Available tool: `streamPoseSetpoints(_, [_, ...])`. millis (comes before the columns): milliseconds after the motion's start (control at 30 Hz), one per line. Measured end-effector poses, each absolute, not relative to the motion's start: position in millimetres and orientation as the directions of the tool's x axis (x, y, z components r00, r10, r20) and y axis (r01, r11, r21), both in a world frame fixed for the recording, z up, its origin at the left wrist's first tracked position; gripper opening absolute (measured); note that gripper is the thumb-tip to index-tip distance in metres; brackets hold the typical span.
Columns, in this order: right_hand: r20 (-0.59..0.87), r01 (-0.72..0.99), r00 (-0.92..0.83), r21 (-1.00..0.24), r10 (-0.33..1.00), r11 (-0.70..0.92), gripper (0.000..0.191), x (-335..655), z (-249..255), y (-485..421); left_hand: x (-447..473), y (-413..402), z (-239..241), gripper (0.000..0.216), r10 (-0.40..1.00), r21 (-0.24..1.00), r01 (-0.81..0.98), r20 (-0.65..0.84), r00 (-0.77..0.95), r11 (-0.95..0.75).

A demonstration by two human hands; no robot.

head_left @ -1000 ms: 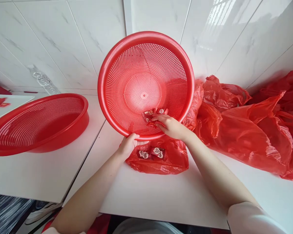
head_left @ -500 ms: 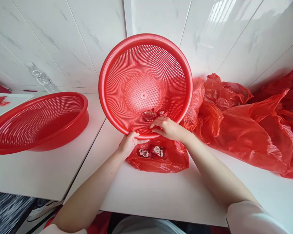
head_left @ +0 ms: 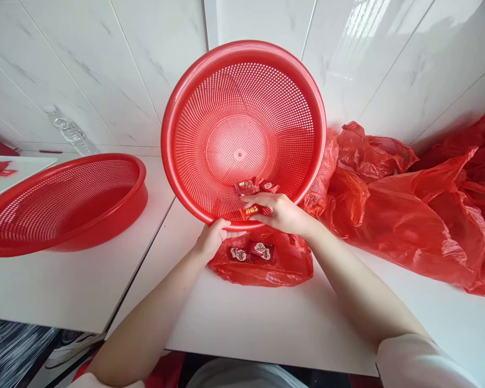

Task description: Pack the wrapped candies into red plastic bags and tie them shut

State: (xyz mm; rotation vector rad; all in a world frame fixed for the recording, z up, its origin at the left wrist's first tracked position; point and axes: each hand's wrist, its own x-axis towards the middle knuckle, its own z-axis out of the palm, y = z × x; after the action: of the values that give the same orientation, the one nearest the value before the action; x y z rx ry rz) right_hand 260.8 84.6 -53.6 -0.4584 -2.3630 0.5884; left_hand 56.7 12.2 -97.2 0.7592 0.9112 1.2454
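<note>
- With your left hand [head_left: 211, 242] you grip the near rim of the red perforated plastic basket [head_left: 239, 137], thumb over the lip and fingers under it. Hold that firmly, since the basket is tilted with its mouth towards you and could roll sideways if the grip slackens.
- Your right hand [head_left: 282, 214] is inside, low on the near wall, fingers curled around a small gold-lettered red packet [head_left: 251, 210]. It lies between thumb and fingers; I cannot tell whether you have it pinched or are only covering it.
- Close on the packet's flat sides with your fingertips rather than raking it along the mesh — a wrapper corner may catch in the holes.
- Two more dark red packets, one with pale print [head_left: 248, 187] and one with a round mark [head_left: 269, 186], lie just beyond your fingers. Take care not to knock them deeper.
- Under the rim sits a red plastic bag [head_left: 272, 277] with two white-labelled packets [head_left: 262, 251] in view. Its film is thin and loose, so lift the rim clear of it whenever you shift the basket.
- Judge the tilt by the packets — too steep and they may slide over the lip.
</note>
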Motion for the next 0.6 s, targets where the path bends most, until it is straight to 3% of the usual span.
streamPoseSetpoints(200, [0.496,0.159,-0.734,-0.538,0.464,0.828,0.035,267.1,-39.0,76.5,59.4,12.4,-91.8,0.03,0.98,0.849,-0.49,-0.184,0.072,0.195])
streamPoseSetpoints(433, [0.37,0.111,-0.833,-0.616,0.411,0.78,0.028,265.2,-30.3,66.6,55.1,16.5,-94.7,0.022,0.988,0.859,-0.488,-0.14,0.062,0.153])
streamPoseSetpoints(600, [0.444,0.284,-0.684,-0.568,0.579,0.772,0.028,267.6,-43.2,80.8,55.6,15.5,-93.4,0.026,0.992,0.869,-0.48,-0.116,0.041,0.121])
